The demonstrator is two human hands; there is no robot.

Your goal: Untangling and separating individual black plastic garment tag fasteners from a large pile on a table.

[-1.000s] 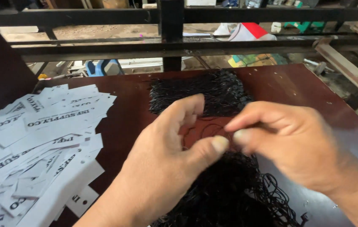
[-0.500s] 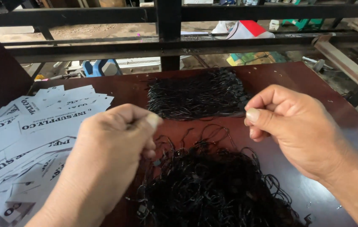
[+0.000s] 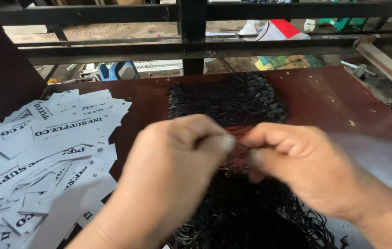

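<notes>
Black thin cord loop: (image 3: pixel 241 146) pinched between my two hands, held just above the near edge of the loose tangled heap of black string loops (image 3: pixel 246 216), which lies on the dark red-brown wooden surface (image 3: pixel 343 101).
Left hand: (image 3: pixel 173 170) fingers closed narrow, thumb and forefinger tip pressed on the strand; the hand is blurred, so I cannot tell how much cord sits in the pinch.
Right hand: (image 3: pixel 306 170) also closed narrow on the same strand, fingertips nearly touching those of the left hand, right above the heap.
Tidy bundle: a flat, ordered stack of black string loops with small tabs (image 3: pixel 226 99) lies beyond the heap, at the far side of the surface, apart from my hands.
Paper tags: a spread of white printed paper tags (image 3: pixel 44 152) lies to the left of the heap, just beside my left wrist.
Risk, snagging: as I judge it, the strand I hold may still be caught in the heap; pulling would drag neighbouring loops up and knot them tighter.
Risk, slipping: the cord is thin and my grip is only fingertip wide, so it could slide out and drop back into the heap, lost among the others.
Risk, scattering: my left forearm hangs over the tags; a sideways sweep could push them off the surface's edge.
Risk, mixing: loose loops dragged away from me could muddle the tidy bundle.
</notes>
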